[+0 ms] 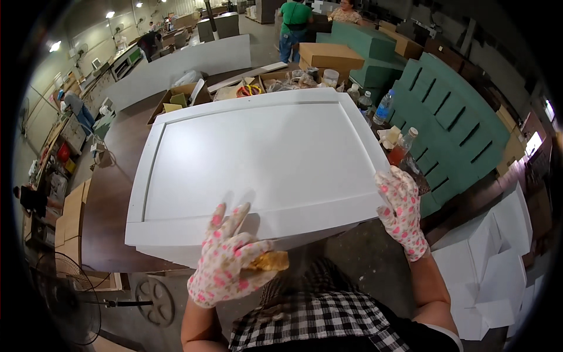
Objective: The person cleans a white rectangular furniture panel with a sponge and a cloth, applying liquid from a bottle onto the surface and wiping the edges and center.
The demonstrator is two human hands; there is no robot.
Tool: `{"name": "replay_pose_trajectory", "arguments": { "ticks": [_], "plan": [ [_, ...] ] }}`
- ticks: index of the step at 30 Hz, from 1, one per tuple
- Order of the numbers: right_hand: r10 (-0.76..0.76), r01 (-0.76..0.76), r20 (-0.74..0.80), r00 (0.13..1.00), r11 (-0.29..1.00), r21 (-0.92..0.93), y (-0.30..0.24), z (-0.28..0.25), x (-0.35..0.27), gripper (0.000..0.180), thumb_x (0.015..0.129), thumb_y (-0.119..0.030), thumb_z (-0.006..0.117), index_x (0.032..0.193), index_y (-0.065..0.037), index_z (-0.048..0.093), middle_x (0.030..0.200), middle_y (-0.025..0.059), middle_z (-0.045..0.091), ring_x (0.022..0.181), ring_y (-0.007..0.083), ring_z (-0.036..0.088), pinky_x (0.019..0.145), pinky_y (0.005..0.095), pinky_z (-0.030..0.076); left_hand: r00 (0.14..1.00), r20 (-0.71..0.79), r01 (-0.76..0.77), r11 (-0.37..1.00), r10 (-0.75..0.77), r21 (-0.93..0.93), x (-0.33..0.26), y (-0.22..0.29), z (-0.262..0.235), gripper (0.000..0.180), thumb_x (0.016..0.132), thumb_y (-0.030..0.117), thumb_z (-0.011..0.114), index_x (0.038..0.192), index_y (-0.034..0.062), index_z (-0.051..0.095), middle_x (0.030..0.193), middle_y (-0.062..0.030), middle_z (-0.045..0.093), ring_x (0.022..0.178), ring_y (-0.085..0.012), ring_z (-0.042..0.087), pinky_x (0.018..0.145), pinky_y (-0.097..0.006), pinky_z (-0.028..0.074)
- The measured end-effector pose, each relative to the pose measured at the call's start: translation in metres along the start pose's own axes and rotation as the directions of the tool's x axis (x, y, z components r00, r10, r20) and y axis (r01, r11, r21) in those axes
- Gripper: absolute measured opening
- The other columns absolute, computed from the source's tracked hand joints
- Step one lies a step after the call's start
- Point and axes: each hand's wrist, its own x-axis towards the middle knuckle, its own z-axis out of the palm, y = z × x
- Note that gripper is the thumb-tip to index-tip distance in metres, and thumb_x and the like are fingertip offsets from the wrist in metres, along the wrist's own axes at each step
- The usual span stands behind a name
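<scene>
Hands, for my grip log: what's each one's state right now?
Left hand: holding a yellowish wad.
Right hand: at a corner of the panel; grip can't be told.

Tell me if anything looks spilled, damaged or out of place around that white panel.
The white panel shows no obvious damage or spill. Beside it at right, a crumpled pale scrap lies among bottles, looking untidy, perhaps litter.

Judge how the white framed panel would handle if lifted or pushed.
Probably stiff: the white framed panel has a raised border around its flat middle. It may be awkward to lift with the right hand alone, being so broad. Its smooth, faintly shiny face could be slippery.
</scene>
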Motion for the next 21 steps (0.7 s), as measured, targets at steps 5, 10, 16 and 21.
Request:
{"name": "replay_pose_trajectory", "arguments": {
  "ticks": [5,10,16,21],
  "plan": [
    [-0.144,0.145,0.059,0.988,0.989,-0.019,0.012,0.007,0.008,0.055,0.092,-0.056,0.041,0.122,-0.014,0.060,0.124,0.0054,0.057,0.122,0.0293,0.045,0.102,0.0453,0.034,0.987,0.162,-0.014,0.999,0.009,0.029,0.008,-0.003,-0.003,0.040,0.069,0.035,0.077,0.099,0.0108,0.067,0.091,-0.0071,0.063,0.124,-0.0363,0.044,0.108,-0.058,0.023],
    [-0.176,0.176,0.005,0.984,0.984,0.020,0.028,0.016,0.008,0.059,0.091,-0.061,0.035,0.118,-0.014,0.061,0.123,0.0050,0.057,0.120,0.0306,0.046,0.101,0.0455,0.034,0.989,0.146,0.006,0.999,-0.012,0.043,0.013,0.012,0.004,0.041,0.065,0.033,0.079,0.100,0.0159,0.066,0.089,-0.0037,0.063,0.123,-0.0360,0.046,0.107,-0.056,0.028],
    [-0.152,0.147,0.025,0.988,0.979,0.143,0.035,0.024,0.015,0.062,0.092,-0.062,0.032,0.118,-0.013,0.060,0.119,0.0083,0.057,0.119,0.0312,0.046,0.104,0.0447,0.033,0.984,0.179,-0.006,0.998,-0.007,0.068,0.012,0.012,0.012,0.046,0.069,0.040,0.076,0.107,0.0177,0.062,0.088,-0.0038,0.062,0.127,-0.0355,0.042,0.107,-0.059,0.026],
    [0.515,-0.177,-0.012,0.857,0.315,0.932,0.093,0.030,-0.002,0.044,0.097,-0.038,0.044,0.116,-0.002,0.060,0.119,0.0075,0.060,0.114,0.0179,0.052,0.100,0.0350,0.038,0.990,0.137,0.005,0.990,-0.024,0.139,0.007,0.014,0.020,0.050,0.070,0.046,0.075,0.112,0.0211,0.061,0.085,-0.0027,0.063,0.131,-0.0345,0.039,0.109,-0.060,0.022]
  ]
}}
